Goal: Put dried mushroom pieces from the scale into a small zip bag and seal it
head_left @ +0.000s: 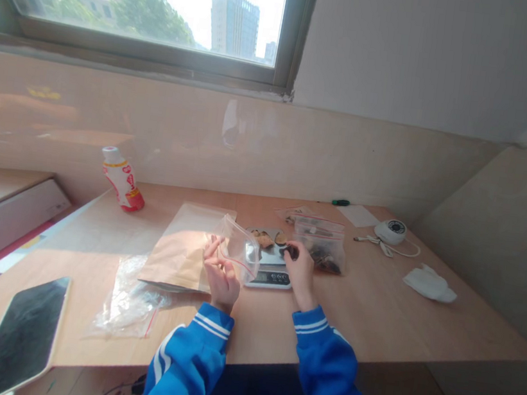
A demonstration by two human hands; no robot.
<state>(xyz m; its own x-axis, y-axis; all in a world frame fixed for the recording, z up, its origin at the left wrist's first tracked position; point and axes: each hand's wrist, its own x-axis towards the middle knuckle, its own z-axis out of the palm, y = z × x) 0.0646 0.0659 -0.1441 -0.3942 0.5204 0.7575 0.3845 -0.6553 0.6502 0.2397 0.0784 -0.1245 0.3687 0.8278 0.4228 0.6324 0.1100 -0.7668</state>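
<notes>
Between the fingers of my left hand is a clear zip bag with a red seal line, its mouth spread toward the right. My right hand pinches a small dark dried slice above the right side of a kitchen scale. Brown dried pieces lie on the scale's plate, partly behind the clear bag. The reading on its display is too small to make out. Just right of the scale, a filled zip bag holds dark pieces.
A brown paper bag and clear plastic bags lie left of my hands. A phone rests at the front left, below a bottle. At right are a white fan-like device, a crumpled tissue, paper and a green pen.
</notes>
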